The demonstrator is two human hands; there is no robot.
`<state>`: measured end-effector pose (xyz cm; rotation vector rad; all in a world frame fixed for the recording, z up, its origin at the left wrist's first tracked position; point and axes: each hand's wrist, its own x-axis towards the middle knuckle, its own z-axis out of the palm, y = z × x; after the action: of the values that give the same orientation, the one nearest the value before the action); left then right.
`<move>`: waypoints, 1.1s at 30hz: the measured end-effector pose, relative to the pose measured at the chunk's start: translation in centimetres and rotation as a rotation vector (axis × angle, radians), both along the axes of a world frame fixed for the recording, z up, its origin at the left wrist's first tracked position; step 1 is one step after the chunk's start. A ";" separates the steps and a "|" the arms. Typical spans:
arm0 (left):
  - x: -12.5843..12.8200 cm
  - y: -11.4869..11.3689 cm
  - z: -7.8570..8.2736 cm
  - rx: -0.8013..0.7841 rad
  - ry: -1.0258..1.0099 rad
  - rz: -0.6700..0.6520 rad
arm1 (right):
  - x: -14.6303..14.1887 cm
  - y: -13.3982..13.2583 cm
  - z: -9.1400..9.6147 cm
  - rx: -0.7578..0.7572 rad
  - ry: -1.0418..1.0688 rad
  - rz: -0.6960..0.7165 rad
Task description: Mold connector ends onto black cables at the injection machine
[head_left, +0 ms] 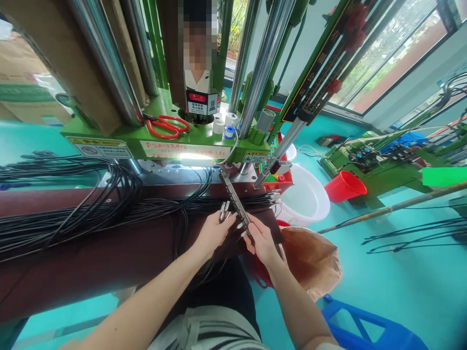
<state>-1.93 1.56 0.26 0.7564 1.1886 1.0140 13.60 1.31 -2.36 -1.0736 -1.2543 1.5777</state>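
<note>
My right hand is closed round the near end of a long dark metal bar that slants up toward the machine. Small silver plug ends stick out of the bar's side. My left hand pinches a couple of silver connector tips on black cables, right beside the bar. A thick bundle of black cables runs from the left across the dark red bench to my hands.
A green press with chrome columns stands behind the bench; red scissors and tape rolls lie on it. A person stands behind the machine. A white tub, red cup, brown bag and blue stool sit on the teal floor at right.
</note>
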 end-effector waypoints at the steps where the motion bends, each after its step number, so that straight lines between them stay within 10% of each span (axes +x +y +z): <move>1: 0.1 0.0 -0.1 -0.001 0.009 -0.011 | 0.0 0.0 0.0 0.001 -0.001 0.007; 12: -0.1 0.2 -0.8 0.066 0.105 0.036 | -0.8 -0.1 0.8 0.101 -0.199 0.002; 26: -3.2 -0.8 0.5 0.062 -0.336 0.226 | 0.0 0.2 0.5 -0.037 -0.035 0.033; 33: -0.7 0.0 0.1 -0.022 -0.025 0.111 | -0.1 0.0 1.0 -0.024 -0.094 0.033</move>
<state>-2.60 1.59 0.38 0.6648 1.2292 1.0967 13.50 1.30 -1.36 -1.1594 -1.3246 1.5865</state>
